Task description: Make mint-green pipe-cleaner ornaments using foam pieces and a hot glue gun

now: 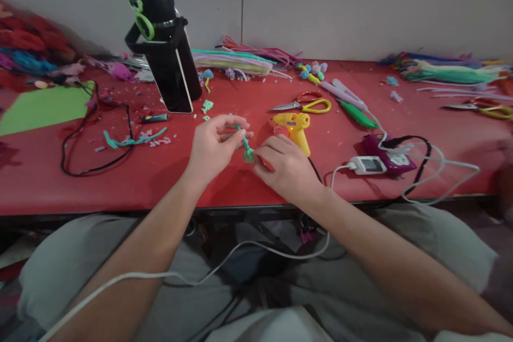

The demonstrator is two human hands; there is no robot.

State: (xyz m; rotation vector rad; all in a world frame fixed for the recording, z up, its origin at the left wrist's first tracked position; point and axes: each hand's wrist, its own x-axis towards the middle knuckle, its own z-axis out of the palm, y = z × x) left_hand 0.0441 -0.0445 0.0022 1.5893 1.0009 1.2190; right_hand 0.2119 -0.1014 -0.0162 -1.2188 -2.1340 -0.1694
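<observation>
Between my hands is a green pipe-cleaner flower (pixel 248 155) with a thin teal stem running up to the left. My left hand (pixel 218 143) pinches that stem between thumb and fingers. At the flower's head, my right hand (pixel 282 163) has its fingers curled and pressed against the right side; its fingertips are partly hidden. A yellow glue gun (pixel 294 125) lies just beyond my right hand. Behind it rest scissors (pixel 306 105) with red and yellow handles. Small green clippings (pixel 207 106) are scattered beyond my left hand.
A tall black bottle (pixel 170 64) stands at the back left, with a phone leaning on it. Pipe-cleaner bundles (pixel 232 61) line the wall. To the right are a lilac crimping iron (pixel 344 95), a white adapter (pixel 367 164) and looping cables. A black cord (pixel 64 152) curls at left.
</observation>
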